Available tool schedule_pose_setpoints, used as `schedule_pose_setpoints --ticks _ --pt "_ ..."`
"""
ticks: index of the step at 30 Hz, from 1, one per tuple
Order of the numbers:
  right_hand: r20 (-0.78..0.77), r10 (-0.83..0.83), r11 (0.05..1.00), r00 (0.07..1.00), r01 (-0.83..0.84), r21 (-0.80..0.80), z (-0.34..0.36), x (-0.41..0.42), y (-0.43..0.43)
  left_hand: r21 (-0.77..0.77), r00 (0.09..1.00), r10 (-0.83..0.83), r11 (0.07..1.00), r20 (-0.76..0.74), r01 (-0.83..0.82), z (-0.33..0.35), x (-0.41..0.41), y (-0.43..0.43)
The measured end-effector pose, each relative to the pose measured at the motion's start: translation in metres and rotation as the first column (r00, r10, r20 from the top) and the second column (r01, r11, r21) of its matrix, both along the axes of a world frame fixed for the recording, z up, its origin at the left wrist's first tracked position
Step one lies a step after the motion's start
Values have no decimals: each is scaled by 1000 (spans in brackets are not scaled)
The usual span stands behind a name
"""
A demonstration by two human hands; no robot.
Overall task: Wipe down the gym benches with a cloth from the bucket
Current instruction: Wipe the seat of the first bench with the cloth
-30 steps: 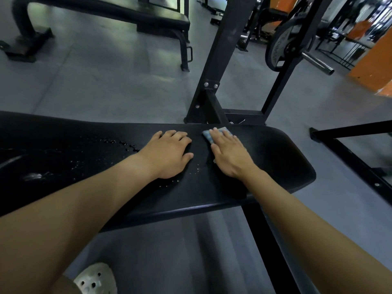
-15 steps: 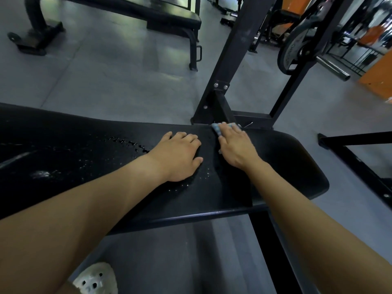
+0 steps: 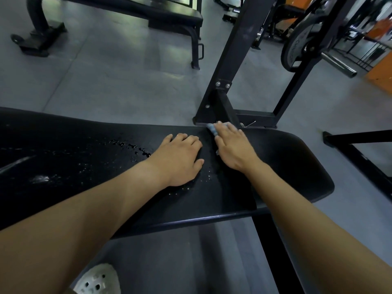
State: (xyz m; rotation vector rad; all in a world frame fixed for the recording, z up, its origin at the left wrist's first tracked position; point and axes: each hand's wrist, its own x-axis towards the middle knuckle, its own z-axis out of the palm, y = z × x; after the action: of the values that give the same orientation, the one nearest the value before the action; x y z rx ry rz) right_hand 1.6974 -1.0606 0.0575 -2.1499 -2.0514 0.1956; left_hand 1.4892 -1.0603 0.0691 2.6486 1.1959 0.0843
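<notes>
Outstretched flat, the right hand [image 3: 234,149] presses a blue cloth [image 3: 212,128] to the far edge of the bench [image 3: 297,166]; the left hand [image 3: 180,160] rests palm-down beside it, holding nothing.

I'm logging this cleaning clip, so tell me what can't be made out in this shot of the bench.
Head view only:
Small blue cloth: mostly hidden under the right hand.
Long black padded bench: left end cut off by the frame edge.
Bucket: nowhere in frame.
Round grey weight plate: lettering too blurred to read.
White perforated shoe: cut by the bottom edge.
</notes>
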Motion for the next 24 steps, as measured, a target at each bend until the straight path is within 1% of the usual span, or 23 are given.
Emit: schedule_pose_setpoints --ticks 3,6,8,11,13,14,16,20,22,24 --pt "-3 130 991 991 -130 -27 -2 -11 -25 6 1000 16 1000 12 -17 -3 1 0" --pt "6 160 985 987 -160 -71 2 1 -36 -5 999 43 999 29 -43 -4 3 -4" --pt "6 100 990 995 -99 -95 5 17 -36 4 999 32 999 37 -32 -2 5 -12" --pt "0 -66 995 998 66 -78 8 32 -43 25 998 -18 1000 61 16 2 3 -30" --pt "-1 -148 988 989 147 -50 6 25 -51 32 997 -43 999 68 41 5 -2 -40" --pt "1 -160 986 987 160 -38 5 18 -56 36 997 -48 998 67 46 7 -6 -45" --pt "-8 -134 990 991 133 -36 5 -1 -67 48 998 -55 997 34 53 10 -14 -51" --pt "-14 26 997 1000 -27 -75 4 -32 -98 92 999 -35 995 -37 38 15 -26 -58" --pt "-18 88 991 996 -90 -95 7 -33 -116 91 999 -35 995 -40 38 17 -28 -61" --pt "-26 115 987 993 -117 -111 10 -26 -131 95 997 -54 994 -48 59 14 -29 -65"
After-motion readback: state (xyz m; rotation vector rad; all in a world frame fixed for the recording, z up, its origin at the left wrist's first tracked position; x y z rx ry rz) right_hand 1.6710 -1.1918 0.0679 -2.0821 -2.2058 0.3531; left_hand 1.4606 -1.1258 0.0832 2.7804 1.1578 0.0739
